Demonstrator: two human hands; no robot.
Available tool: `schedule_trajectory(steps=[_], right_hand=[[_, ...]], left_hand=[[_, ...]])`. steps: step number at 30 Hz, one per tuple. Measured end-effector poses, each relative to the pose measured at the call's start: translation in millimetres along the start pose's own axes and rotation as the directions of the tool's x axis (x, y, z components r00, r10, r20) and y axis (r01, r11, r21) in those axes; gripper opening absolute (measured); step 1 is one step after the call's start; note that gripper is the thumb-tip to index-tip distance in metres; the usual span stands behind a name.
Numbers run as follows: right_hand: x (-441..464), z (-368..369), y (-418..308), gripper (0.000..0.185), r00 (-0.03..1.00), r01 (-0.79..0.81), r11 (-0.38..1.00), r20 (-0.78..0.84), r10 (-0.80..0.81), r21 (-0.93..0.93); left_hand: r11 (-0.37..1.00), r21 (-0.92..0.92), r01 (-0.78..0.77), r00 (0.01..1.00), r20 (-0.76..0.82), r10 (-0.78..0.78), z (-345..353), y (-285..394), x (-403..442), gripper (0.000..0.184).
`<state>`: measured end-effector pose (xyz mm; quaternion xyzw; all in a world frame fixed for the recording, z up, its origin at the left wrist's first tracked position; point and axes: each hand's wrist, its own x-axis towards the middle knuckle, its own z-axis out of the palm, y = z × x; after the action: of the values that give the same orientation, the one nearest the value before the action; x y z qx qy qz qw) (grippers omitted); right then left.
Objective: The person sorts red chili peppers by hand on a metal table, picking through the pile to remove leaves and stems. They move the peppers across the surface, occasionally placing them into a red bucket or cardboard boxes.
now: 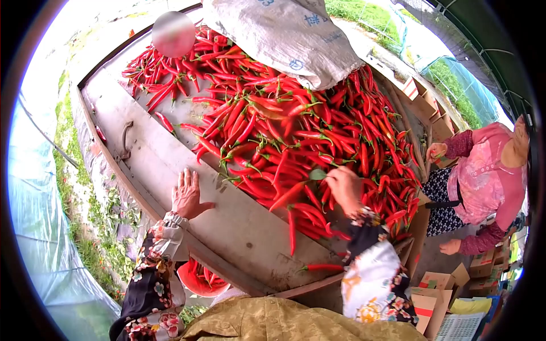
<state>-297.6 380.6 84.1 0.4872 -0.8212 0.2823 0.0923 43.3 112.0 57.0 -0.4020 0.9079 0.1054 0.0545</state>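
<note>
Red chili peppers (250, 125) with green stems lie heaped across a large table (165, 159) with a raised rim. My left hand (190, 195) rests on the bare board near the table's left edge, fingers spread, holding nothing. Over the near right part of the heap, my right hand (344, 184) has its fingers drawn together beside a green leaf (317, 174). A blurred pepper (288, 196) is just left of that hand. A white woven sack (290, 40) covers part of the peppers at the far side.
A red bucket (196, 284) with peppers sits below the near edge. At the right stands another person (483, 176) in pink. Cardboard boxes (435, 290) and a white crate (462, 325) are at the lower right. A metal handle (125, 141) is on the board.
</note>
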Motion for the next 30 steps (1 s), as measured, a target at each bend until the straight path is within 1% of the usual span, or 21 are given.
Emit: schedule_trajectory(steps=[1, 3, 6, 7, 8, 9, 10, 11, 13, 15, 16, 17, 18, 19, 20, 21, 22, 23, 25, 27, 30], right_hand=[[-8, -26, -1, 0.009, 0.999, -0.027, 0.999, -0.022, 0.027, 0.031], [-37, -83, 6, 0.008, 0.993, -0.073, 0.994, -0.095, 0.065, -0.084], [-110, -163, 45, 0.011, 0.954, -0.276, 0.938, -0.178, 0.241, -0.211], [-147, -185, 71, 0.011, 0.916, -0.394, 0.890, -0.178, 0.360, -0.228], [-192, -207, 102, 0.010, 0.907, -0.419, 0.851, -0.186, 0.377, -0.318], [-250, -231, 147, 0.016, 0.811, -0.572, 0.727, -0.126, 0.572, -0.379], [-310, -258, 185, 0.021, 0.684, -0.580, 0.549, 0.006, 0.729, -0.602], [-350, -273, 198, 0.026, 0.501, -0.488, 0.359, 0.082, 0.861, -0.795], [-397, -296, 178, 0.035, 0.455, -0.482, 0.541, 0.330, 0.827, -0.689], [-390, -265, 172, 0.042, 0.419, -0.619, 0.634, 0.487, 0.766, -0.465], [-318, -239, 98, 0.046, 0.461, -0.645, 0.612, 0.405, 0.789, -0.458], [-288, -214, 73, 0.046, 0.606, -0.609, 0.716, 0.382, 0.698, -0.342], [-254, -186, 53, 0.047, 0.730, -0.541, 0.820, 0.380, 0.569, -0.188], [-216, -152, 25, 0.044, 0.866, -0.418, 0.908, 0.297, 0.402, -0.012], [-182, -128, 1, 0.043, 0.923, -0.276, 0.961, 0.273, 0.272, -0.024], [-149, -107, -27, 0.043, 0.943, -0.206, 0.978, 0.272, 0.192, 0.021], [-124, -85, -51, 0.046, 0.970, -0.061, 0.998, 0.235, 0.061, -0.007], [-108, -56, -61, 0.051, 0.975, 0.036, 0.999, 0.220, -0.038, 0.014], [-76, -16, -97, 0.057, 0.953, 0.226, 0.973, 0.216, -0.211, -0.046], [-57, 19, -117, 0.065, 0.923, 0.327, 0.943, 0.234, -0.305, -0.062], [-54, 64, -98, 0.069, 0.940, 0.281, 0.945, 0.248, -0.236, -0.167]], left_hand=[[1.000, 0.001, -0.011, 1.000, -0.007, 0.011, 1, 0, 1, 0.118], [1.000, 0.008, -0.019, 1.000, -0.007, 0.019, -2, 2, 0, 0.117], [0.999, 0.031, -0.040, 0.999, -0.019, 0.040, 6, -4, 4, 0.118], [0.999, 0.030, -0.045, 0.999, -0.021, 0.046, 6, -4, 4, 0.118], [0.998, 0.031, -0.051, 0.998, -0.023, 0.052, 5, -4, 3, 0.118], [0.998, 0.031, -0.058, 0.998, -0.024, 0.059, 5, -3, 4, 0.118], [0.998, 0.031, -0.059, 0.998, -0.026, 0.060, 7, -4, 5, 0.117], [0.998, 0.029, -0.060, 0.998, -0.030, 0.061, 9, -5, 5, 0.117], [0.997, 0.028, -0.066, 0.997, -0.041, 0.067, 12, -6, 6, 0.116], [0.998, 0.014, -0.055, 0.998, -0.017, 0.055, 9, -5, 7, 0.115], [0.998, 0.014, -0.056, 0.998, -0.019, 0.057, 11, -5, 7, 0.115], [0.998, 0.016, -0.058, 0.998, -0.024, 0.058, 12, -6, 8, 0.115], [0.999, 0.010, -0.050, 0.999, -0.011, 0.050, 11, -7, 8, 0.115], [0.999, 0.001, -0.053, 0.999, -0.014, 0.053, 12, -7, 8, 0.115], [0.998, -0.007, -0.054, 0.998, -0.017, 0.054, 14, -8, 7, 0.115], [0.999, -0.016, -0.052, 0.998, -0.023, 0.052, 14, -8, 7, 0.115], [0.999, -0.010, -0.036, 0.999, -0.011, 0.036, 13, -8, 6, 0.114], [0.999, -0.002, -0.033, 0.999, -0.007, 0.033, 12, -8, 5, 0.114], [1.000, 0.013, -0.027, 1.000, 0.000, 0.026, 10, -7, 3, 0.114], [1.000, 0.022, -0.013, 1.000, 0.007, 0.013, 9, -7, 1, 0.114], [0.999, 0.024, -0.023, 1.000, -0.001, 0.023, 13, -11, 4, 0.113]])
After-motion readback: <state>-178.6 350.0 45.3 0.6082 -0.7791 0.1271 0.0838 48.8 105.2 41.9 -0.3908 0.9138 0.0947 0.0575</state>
